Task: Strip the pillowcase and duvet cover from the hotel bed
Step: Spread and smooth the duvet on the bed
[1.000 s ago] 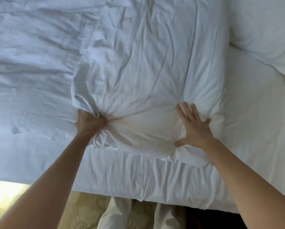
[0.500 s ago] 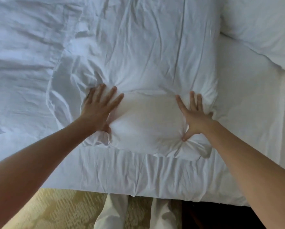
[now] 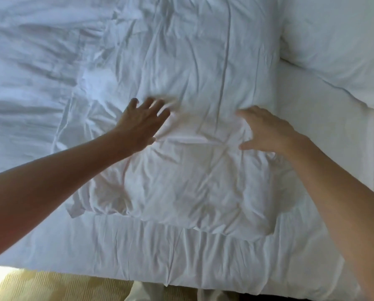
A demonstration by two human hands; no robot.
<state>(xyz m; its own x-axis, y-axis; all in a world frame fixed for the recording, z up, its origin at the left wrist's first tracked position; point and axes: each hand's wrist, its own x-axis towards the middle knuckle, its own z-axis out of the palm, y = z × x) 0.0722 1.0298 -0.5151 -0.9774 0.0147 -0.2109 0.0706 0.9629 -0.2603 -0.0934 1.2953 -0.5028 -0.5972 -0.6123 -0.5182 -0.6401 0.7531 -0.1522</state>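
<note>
**Status: both hands on the pillow, pillowcase partly bunched**

I see a white pillow (image 3: 181, 131) lying across the near side of the bed (image 3: 181, 257), its long axis running away from me. The pillowcase (image 3: 171, 192) covers it and is heavily creased, with loose fabric gathered into folds at the near end and at the near-left corner.

1. Left hand (image 3: 139, 124): I see it on the left part of the pillow, about midway along its length. The fingers are straight and spread; their tips are blurred. Nothing is pinched.
2. Right hand (image 3: 266, 131): I see it at the right part of the pillow, level with the left hand. The fingers are spread and slightly bent, thumb pointing inward. It is blurred, so I cannot tell whether it touches the fabric or sits just above it.

A crumpled duvet (image 3: 29, 72) lies to the left of the pillow, touching it. A second pillow (image 3: 338, 46) lies at the far right, apart from the first. Patterned carpet (image 3: 51, 285) shows below the bed edge.
</note>
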